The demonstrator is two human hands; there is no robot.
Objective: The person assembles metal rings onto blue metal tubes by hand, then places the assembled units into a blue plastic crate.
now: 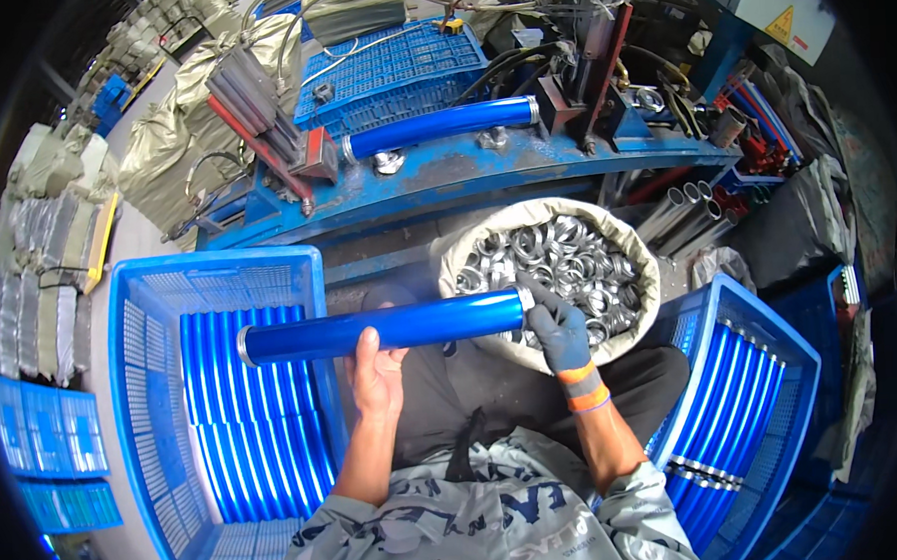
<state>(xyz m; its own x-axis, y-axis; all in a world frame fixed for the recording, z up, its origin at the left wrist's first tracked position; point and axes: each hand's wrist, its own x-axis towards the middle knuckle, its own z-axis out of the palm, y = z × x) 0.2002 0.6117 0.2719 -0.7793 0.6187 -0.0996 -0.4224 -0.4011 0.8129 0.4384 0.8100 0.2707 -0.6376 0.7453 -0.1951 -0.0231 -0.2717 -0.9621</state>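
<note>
A shiny blue metal tube (390, 325) lies level across my lap, with a silver ring at each end. My bare left hand (376, 371) grips it from below near the middle, thumb along its near side. In a dark grey glove with an orange cuff, my right hand (559, 327) closes on the silver ring (526, 299) at the tube's right end; its fingertips are partly hidden. Just beyond that hand stands a pale cloth sack (621, 227) heaped with loose silver rings (558, 260). A second blue tube (442, 127) rests on the blue machine bench (404, 187).
A blue crate (218, 262) of stacked blue tubes stands at my left, another crate (802, 350) of ringed tubes at my right. Two upright clamp units (271, 123) flank the tube on the bench. Bare metal pipes (681, 210) lean beyond the sack.
</note>
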